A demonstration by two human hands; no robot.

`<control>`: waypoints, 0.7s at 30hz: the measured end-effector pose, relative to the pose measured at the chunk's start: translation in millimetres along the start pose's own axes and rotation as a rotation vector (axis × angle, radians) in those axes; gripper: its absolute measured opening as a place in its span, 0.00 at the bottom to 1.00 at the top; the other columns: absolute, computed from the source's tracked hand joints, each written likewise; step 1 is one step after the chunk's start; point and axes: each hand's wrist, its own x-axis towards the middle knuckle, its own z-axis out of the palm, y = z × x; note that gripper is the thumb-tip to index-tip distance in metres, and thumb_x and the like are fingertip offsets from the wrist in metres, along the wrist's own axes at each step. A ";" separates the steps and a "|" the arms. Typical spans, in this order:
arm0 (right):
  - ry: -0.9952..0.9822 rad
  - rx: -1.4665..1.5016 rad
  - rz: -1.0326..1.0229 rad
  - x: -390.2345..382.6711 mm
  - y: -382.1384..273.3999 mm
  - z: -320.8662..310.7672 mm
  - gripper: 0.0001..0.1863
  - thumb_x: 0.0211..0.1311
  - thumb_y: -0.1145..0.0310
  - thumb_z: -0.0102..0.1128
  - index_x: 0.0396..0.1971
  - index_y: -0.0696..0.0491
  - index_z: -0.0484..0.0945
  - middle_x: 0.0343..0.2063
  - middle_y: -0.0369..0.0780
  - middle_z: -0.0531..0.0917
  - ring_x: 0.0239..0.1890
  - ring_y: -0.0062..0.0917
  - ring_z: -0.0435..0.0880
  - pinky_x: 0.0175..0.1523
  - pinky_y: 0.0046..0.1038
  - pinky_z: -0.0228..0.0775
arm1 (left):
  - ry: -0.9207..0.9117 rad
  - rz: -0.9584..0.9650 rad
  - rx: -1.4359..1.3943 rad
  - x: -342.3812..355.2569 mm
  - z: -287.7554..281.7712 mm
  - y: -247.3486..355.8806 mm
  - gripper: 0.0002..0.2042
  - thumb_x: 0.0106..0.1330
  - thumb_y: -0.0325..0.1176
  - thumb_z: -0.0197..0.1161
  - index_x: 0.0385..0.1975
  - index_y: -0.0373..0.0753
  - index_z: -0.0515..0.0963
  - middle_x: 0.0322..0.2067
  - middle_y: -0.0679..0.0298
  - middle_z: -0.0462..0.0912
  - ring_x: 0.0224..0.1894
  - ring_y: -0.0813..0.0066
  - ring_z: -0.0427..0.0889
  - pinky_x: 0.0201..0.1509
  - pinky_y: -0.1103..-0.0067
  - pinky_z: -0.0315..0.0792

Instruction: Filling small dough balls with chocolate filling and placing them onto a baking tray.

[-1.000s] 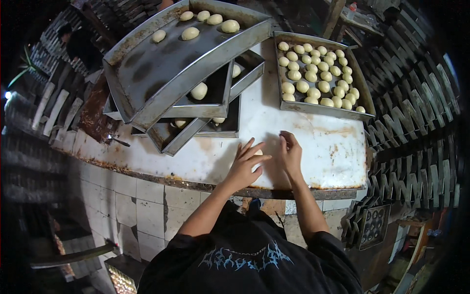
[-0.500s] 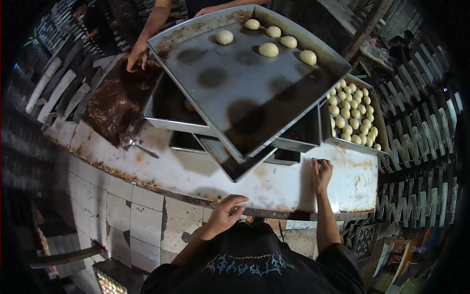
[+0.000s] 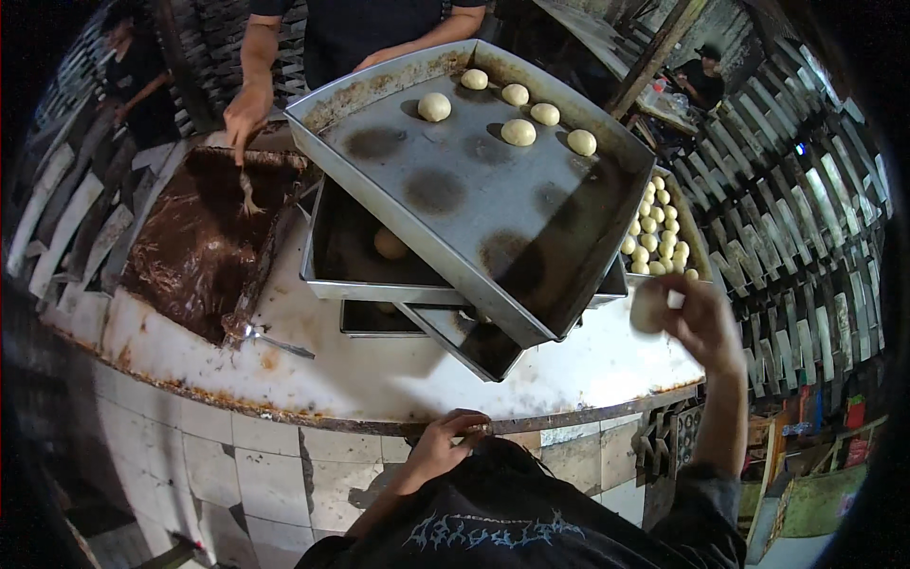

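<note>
My right hand (image 3: 706, 322) is raised over the right end of the table, smeared by motion. At its fingertips is a pale, blurred round piece that looks like a dough ball (image 3: 648, 305). Low by the table's front edge, my left hand (image 3: 445, 448) has its fingers curled in; a small brownish bit shows at them, too unclear to name. Ahead, a tilted metal tray (image 3: 417, 213) with several dough balls (image 3: 518, 132) tops a crosswise stack. Beyond my right hand, another tray (image 3: 700, 251) holds many dough balls.
A co-worker's hand (image 3: 248, 116) grips a small pale tool over a pan of brown paste (image 3: 194, 261) at the left. A metal utensil (image 3: 282, 344) lies beside the pan. Lower trays (image 3: 464, 343) jut out over the white tabletop (image 3: 379, 379).
My right hand has lifted off the tabletop and moved right, with the pale round piece now showing at its fingers. My left hand's fingers have curled in. The co-worker's hand now grips a tool.
</note>
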 end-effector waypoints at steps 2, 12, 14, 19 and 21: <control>0.016 -0.461 -0.199 59.4 -51.9 25.4 0.14 0.53 0.71 0.61 0.41 0.56 0.76 0.37 0.42 0.80 0.38 0.29 0.81 0.43 0.29 0.74 | -0.012 -0.025 -0.023 -0.9 2.0 -0.8 0.12 0.58 0.29 0.62 0.42 0.39 0.77 0.43 0.57 0.77 0.45 0.61 0.78 0.48 0.72 0.73; 0.019 -0.841 -0.242 216.4 11.7 7.2 0.21 0.58 0.53 0.52 0.38 0.57 0.78 0.35 0.52 0.80 0.36 0.45 0.80 0.43 0.38 0.71 | 0.348 -0.023 -0.171 -61.2 12.5 7.4 0.11 0.59 0.28 0.59 0.41 0.35 0.78 0.43 0.57 0.79 0.49 0.65 0.75 0.55 0.73 0.65; 0.123 -1.023 -0.279 275.5 83.6 -58.4 0.14 0.56 0.63 0.51 0.33 0.59 0.77 0.30 0.55 0.79 0.35 0.48 0.79 0.42 0.42 0.70 | 0.406 0.009 -0.128 -67.6 28.4 12.8 0.11 0.60 0.28 0.59 0.41 0.34 0.78 0.43 0.57 0.79 0.50 0.65 0.75 0.56 0.72 0.65; -0.123 -1.038 -0.023 314.2 139.9 -65.5 0.14 0.51 0.66 0.53 0.34 0.60 0.79 0.33 0.48 0.81 0.37 0.34 0.81 0.40 0.32 0.75 | 0.549 -0.031 -0.129 -70.2 81.3 24.9 0.12 0.62 0.30 0.57 0.43 0.32 0.76 0.44 0.55 0.78 0.51 0.64 0.73 0.57 0.71 0.63; -0.177 -0.328 -0.036 278.7 97.5 -71.8 0.18 0.46 0.65 0.61 0.35 0.62 0.76 0.27 0.38 0.77 0.27 0.19 0.72 0.31 0.22 0.65 | 0.528 -0.059 -0.199 -65.4 102.5 35.4 0.13 0.62 0.30 0.57 0.44 0.33 0.76 0.45 0.56 0.77 0.51 0.64 0.73 0.57 0.71 0.63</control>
